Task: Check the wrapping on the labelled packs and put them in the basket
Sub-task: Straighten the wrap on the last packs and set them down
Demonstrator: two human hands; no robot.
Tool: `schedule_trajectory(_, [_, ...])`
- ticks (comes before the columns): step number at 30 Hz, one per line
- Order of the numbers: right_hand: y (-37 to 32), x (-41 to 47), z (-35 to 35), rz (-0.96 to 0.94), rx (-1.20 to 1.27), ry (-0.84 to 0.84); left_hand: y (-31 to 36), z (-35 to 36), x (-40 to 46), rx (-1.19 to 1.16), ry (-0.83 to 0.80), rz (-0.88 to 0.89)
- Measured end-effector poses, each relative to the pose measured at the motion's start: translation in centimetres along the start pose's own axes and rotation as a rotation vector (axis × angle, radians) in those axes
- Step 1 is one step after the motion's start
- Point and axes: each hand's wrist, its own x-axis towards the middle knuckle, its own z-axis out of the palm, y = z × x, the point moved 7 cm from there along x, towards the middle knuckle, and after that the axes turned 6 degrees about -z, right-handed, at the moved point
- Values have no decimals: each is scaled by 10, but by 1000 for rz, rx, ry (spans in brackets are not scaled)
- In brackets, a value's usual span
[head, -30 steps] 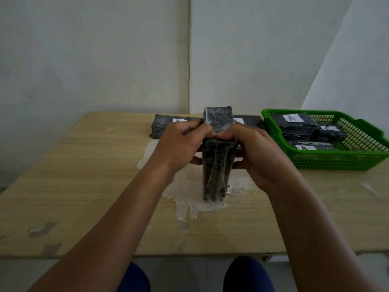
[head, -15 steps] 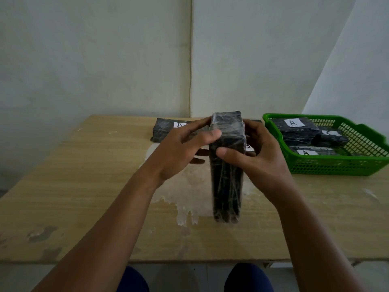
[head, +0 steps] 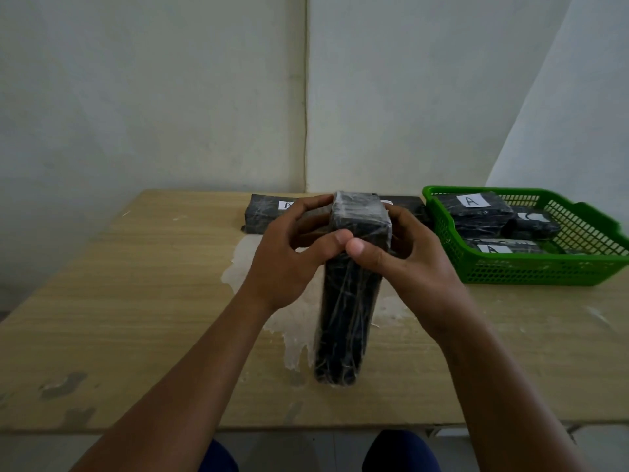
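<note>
A long black block-shaped pack wrapped in clear film (head: 350, 301) is held upright over the middle of the worn wooden table (head: 136, 301), gripped near its top by the left hand (head: 292, 253) and the right hand (head: 405, 264), fingers curled round its sides and thumbs pressed on the near face. This hold seemingly exposes the film for checking. The green plastic mesh basket (head: 531, 270), already holding labelled packs, is set near on the right, presumably for a short reach.

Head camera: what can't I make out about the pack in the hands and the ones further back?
- Held pack: no label shows; its far side faces away, and the left hand and right hand cover its upper sides.
- Pack behind on the table: its label is partly covered by the left hand.
- Basket: the lower packs' labels are partly hidden or blurred.
</note>
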Motion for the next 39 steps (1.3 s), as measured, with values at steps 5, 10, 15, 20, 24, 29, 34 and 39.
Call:
schedule_trajectory(5, [27,-16,28,139,-28,-241,11,-11,7,-43,199,-165])
schedule_trajectory(10, [46,-24,27,263,126,-66,-6,-4,9,21,44,-381])
schedule_trajectory(15, [48,-4,13,369,361,69,-26,21,-9,49,-242,-472])
schedule_trajectory(20, [37,-7,13,400,340,-45,-22,19,-14,-27,-197,-529])
schedule_trajectory(24, [32,-14,19,428,276,-118,-23,19,-16,-47,-200,-603])
schedule_trajectory(29, [33,-8,15,560,265,-19,-22,24,-18,-11,-254,-682])
schedule_trajectory(34, [38,-6,20,607,282,-21,-21,20,-16,18,-219,-740])
schedule_trajectory(39, [31,-6,24,546,237,-23,-21,18,-18,28,-207,-729])
